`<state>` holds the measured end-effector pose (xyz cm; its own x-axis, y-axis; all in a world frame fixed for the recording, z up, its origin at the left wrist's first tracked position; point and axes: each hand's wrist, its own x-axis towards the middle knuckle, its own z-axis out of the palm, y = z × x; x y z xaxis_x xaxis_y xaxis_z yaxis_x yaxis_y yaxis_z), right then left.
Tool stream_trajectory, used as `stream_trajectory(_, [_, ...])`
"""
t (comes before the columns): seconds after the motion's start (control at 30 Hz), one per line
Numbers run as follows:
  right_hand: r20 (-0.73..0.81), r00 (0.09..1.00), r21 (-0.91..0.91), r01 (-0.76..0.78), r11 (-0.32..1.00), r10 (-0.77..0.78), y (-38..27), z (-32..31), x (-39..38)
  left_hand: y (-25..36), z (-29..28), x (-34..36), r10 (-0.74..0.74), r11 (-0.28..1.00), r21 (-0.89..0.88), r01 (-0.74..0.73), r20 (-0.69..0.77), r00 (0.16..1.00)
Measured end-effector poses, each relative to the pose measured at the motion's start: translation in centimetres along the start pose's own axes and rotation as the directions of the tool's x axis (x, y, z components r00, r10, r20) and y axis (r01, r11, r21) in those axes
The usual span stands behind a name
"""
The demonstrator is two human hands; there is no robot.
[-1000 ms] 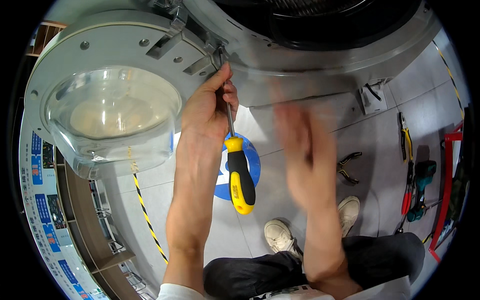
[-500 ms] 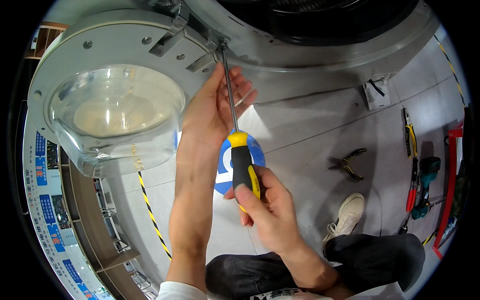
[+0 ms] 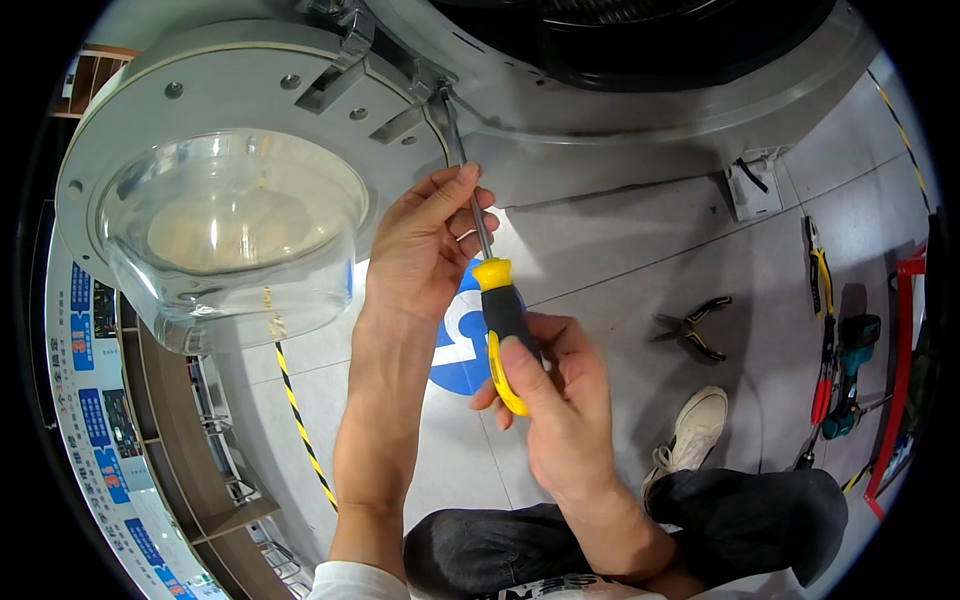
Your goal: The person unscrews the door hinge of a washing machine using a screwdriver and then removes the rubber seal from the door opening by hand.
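A long screwdriver (image 3: pixel 505 315) with a black and yellow handle reaches up to the metal door hinge (image 3: pixel 436 84) of a front-loading washing machine (image 3: pixel 640 130). My right hand (image 3: pixel 560 400) is wrapped round its handle. Higher up, my left hand (image 3: pixel 430 225) pinches the steel shaft between thumb and fingers. The tip meets the hinge's lower end, where the screw itself is too small to make out. To the left, the round grey door (image 3: pixel 225 85) with its clear glass bowl (image 3: pixel 235 220) hangs swung open.
On the tiled floor at right lie small pliers (image 3: pixel 692 328), longer yellow-black pliers (image 3: pixel 820 265) and a teal power drill (image 3: pixel 853 375). A white box-like part (image 3: pixel 755 190) sits at the machine's base. Shelving (image 3: pixel 190 470) stands left; a red frame (image 3: pixel 893 400) stands right.
My left hand has slid down the shaft, away from the hinge. The screwdriver's handle has swung slightly right and turned in my right hand, its yellow side now facing left.
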<state>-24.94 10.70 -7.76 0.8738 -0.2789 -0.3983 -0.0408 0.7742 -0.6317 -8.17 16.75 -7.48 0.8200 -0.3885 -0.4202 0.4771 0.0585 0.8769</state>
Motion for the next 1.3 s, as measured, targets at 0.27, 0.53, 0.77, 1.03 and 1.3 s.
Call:
stream_trajectory(0.27, [0.206, 0.955, 0.414, -0.282, 0.866, 0.213, -0.6, -1.5, 0.6, 0.6, 0.5, 0.0, -0.005, 0.998, -0.057, 0.012, 0.119, 0.993])
stream_trajectory(0.53, [0.024, 0.999, 0.115, -0.051, 0.992, 0.048, 0.0, -0.6, 1.0, 0.2, 1.2, 0.2, -0.014, 1.0, -0.025, 0.015, 0.039, 0.999])
stream_trajectory(0.77, [0.184, 0.966, 0.31, -0.234, 0.921, 0.183, -1.0, -1.6, 1.6, 0.6, 0.9, 1.1, -0.004, 1.0, -0.017, 0.005, 0.065, 0.998])
stream_trajectory(1.03, [0.158, 0.978, 0.293, -0.177, 0.939, 0.135, -0.5, -1.1, 2.0, 0.0, 1.1, 1.1, 0.021, 1.0, -0.016, -0.02, 0.008, 1.0])
stream_trajectory(1.3, [0.149, 0.956, 0.387, -0.29, 0.875, 0.251, -0.9, -1.0, 1.9, 0.5, 1.2, 1.1, 0.053, 0.998, 0.026, -0.054, 0.046, 0.998])
